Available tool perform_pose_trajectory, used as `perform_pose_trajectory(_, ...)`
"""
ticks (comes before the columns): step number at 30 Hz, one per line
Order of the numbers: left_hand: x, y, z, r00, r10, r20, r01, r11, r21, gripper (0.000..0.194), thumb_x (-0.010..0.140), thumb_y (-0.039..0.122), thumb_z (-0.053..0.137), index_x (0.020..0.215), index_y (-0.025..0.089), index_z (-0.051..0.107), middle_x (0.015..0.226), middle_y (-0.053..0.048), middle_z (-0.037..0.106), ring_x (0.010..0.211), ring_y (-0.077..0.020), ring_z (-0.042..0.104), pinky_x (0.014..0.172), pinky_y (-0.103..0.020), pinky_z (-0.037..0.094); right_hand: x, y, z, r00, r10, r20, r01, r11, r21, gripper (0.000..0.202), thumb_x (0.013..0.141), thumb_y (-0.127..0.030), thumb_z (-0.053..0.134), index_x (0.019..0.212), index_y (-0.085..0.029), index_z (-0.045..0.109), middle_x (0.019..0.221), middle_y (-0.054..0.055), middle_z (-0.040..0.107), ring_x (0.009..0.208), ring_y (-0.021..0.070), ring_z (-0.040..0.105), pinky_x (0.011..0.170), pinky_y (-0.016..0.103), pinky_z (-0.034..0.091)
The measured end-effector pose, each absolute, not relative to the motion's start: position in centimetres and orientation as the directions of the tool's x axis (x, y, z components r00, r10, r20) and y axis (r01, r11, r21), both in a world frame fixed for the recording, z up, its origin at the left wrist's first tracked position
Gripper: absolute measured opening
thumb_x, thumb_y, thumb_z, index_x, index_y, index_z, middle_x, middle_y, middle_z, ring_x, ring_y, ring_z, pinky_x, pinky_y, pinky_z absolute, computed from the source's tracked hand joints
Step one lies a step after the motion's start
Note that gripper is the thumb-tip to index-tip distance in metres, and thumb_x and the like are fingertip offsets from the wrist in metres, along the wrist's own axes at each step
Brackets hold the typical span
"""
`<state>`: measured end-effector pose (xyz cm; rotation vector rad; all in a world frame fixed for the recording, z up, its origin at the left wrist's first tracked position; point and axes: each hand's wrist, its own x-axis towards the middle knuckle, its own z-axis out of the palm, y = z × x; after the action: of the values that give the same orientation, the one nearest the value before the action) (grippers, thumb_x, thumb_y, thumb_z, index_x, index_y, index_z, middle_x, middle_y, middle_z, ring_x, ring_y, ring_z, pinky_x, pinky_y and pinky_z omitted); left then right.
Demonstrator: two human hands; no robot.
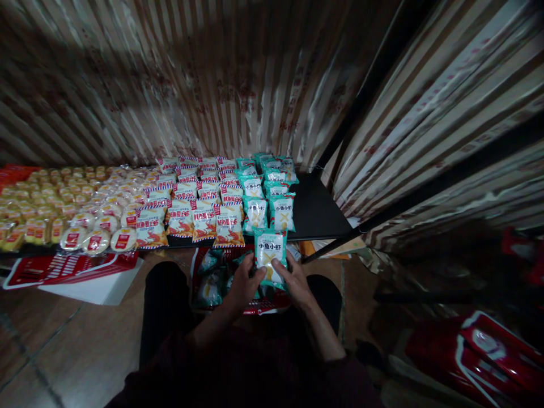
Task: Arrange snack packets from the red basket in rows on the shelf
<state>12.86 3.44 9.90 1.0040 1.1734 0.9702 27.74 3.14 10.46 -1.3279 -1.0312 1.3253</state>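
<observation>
Between both hands I hold a teal and white snack bag (270,254), upright with its printed front facing me. My left hand (245,282) grips its left side, thumb across the front. On its right side my right hand (296,279) is closed, thumb also on the front. Just beyond, rows of matching teal snack bags (282,213) stand on a black shelf (317,207). To their left are rows of white and orange snack bags (204,218). Below my hands, a red basket (196,272) between my knees has more teal bags in it.
Round wrapped cakes (96,242) and small yellow packaged items (36,231) fill the shelf's left part. A red basket (38,271) lies under it. Black metal posts (365,107) rise at right, before striped sheeting (204,73). A red bag (488,351) sits at lower right.
</observation>
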Motion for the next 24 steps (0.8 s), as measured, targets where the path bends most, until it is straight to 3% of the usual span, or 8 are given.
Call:
perform_pose_trajectory(3, 13.1, 3.7, 9.4, 0.06, 0.977, -0.203, -0.051, 0.206, 0.977, 0.047, 0.075, 0.027, 0.067, 0.119, 0.015, 0.054, 0.114, -0.012, 0.067, 0.105, -0.024, 0.064, 0.094, -0.041, 0.049, 27.7, 3.9, 10.0, 0.102, 0.994, -0.041, 0.185, -0.06, -0.981, 0.056, 0.081, -0.051, 0.061, 0.127, -0.019, 0.053, 0.121, 0.01, 0.065, 0.108, 0.0278, 0.062, 0.093, 0.044, 0.05)
perform_pose_trajectory(8, 14.0, 4.9, 8.4, -0.098, 0.986, -0.136, 0.064, 0.143, 0.988, 0.049, 0.079, 0.026, 0.06, 0.126, 0.014, 0.049, 0.124, -0.015, 0.062, 0.113, -0.023, 0.06, 0.098, -0.039, 0.046, 27.1, 4.9, 9.0, 0.191, 0.957, 0.218, 0.491, 0.099, -0.866, 0.063, 0.086, -0.046, 0.055, 0.141, -0.019, 0.04, 0.138, 0.014, 0.052, 0.125, 0.0279, 0.051, 0.103, 0.047, 0.043)
perform_pose_trajectory(12, 14.3, 6.4, 8.3, -0.143, 0.989, -0.036, 0.189, 0.063, 0.98, 0.045, 0.082, 0.025, 0.054, 0.125, 0.015, 0.049, 0.123, -0.013, 0.062, 0.113, -0.0213, 0.06, 0.1, -0.038, 0.045, 26.3, 5.4, 8.2, 0.174, 0.94, 0.294, 0.548, 0.156, -0.822, 0.065, 0.088, -0.043, 0.053, 0.145, -0.02, 0.032, 0.141, 0.015, 0.048, 0.126, 0.0273, 0.05, 0.099, 0.046, 0.047)
perform_pose_trajectory(19, 14.5, 7.4, 7.7, -0.145, 0.98, 0.134, 0.453, -0.055, 0.89, 0.045, 0.083, 0.026, 0.05, 0.126, 0.012, 0.05, 0.127, -0.017, 0.059, 0.12, -0.026, 0.055, 0.104, -0.044, 0.042, 25.8, 6.9, 6.3, 0.134, 0.882, 0.451, 0.649, 0.266, -0.713, 0.06, 0.093, -0.035, 0.046, 0.147, -0.021, 0.026, 0.143, 0.015, 0.043, 0.131, 0.0264, 0.043, 0.104, 0.049, 0.042)
perform_pose_trajectory(24, 14.5, 7.6, 6.3, -0.145, 0.956, 0.255, 0.528, -0.142, 0.837, 0.044, 0.086, 0.023, 0.046, 0.129, 0.013, 0.049, 0.129, -0.016, 0.058, 0.121, -0.026, 0.055, 0.105, -0.046, 0.042, 25.6, 7.6, 5.5, 0.12, 0.848, 0.517, 0.693, 0.301, -0.655, 0.058, 0.094, -0.032, 0.044, 0.148, -0.022, 0.025, 0.142, 0.015, 0.044, 0.13, 0.026, 0.043, 0.104, 0.05, 0.042)
